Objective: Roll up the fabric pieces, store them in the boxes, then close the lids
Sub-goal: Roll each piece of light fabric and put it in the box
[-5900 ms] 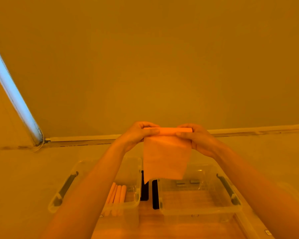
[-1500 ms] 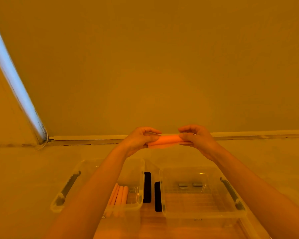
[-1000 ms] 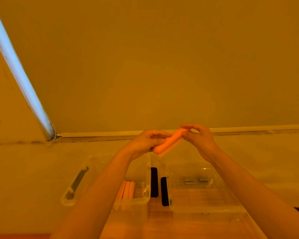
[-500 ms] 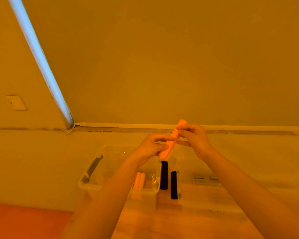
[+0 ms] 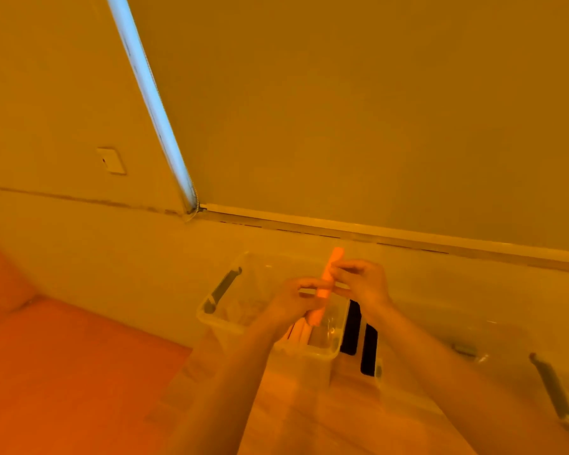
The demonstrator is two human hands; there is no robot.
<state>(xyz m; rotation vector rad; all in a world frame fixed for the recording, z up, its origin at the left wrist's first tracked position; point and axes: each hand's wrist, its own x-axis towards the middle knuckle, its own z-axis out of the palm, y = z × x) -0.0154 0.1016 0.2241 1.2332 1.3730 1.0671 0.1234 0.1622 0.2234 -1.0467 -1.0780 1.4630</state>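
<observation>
Orange light tints the whole scene. A tightly rolled fabric roll [image 5: 326, 287] is held above the left box [image 5: 234, 318], tilted steeply so that its upper end points away toward the wall [image 5: 342, 110] and its lower end dips toward the box opening. The roll is gripped by both hands. The fingers of the left hand [image 5: 293, 302] are curled round its lower half, with the thumb laid across the front. The upper half is pinched between the bent fingertips and thumb of the right hand [image 5: 363, 284]; the remaining fingers of that hand are curled loosely beside it.

The left box is clear plastic, lidless, with a dark handle [image 5: 224, 287] on its left end. Several pale rolls [image 5: 298, 333] are seen lying side by side in it, partly hidden behind the left wrist. A second clear box [image 5: 473, 330] is set to the right, also open, with a dark handle [image 5: 551, 385] on its right end; its contents cannot be made out. Between the two boxes, two dark upright strips [image 5: 358, 333] are visible. Both boxes are placed on a wooden surface [image 5: 342, 415]. An orange-red area [image 5: 63, 372] is seen at lower left. A pale blue strip [image 5: 148, 93] runs diagonally down the wall, and a small wall plate [image 5: 111, 160] is fixed to its left.
</observation>
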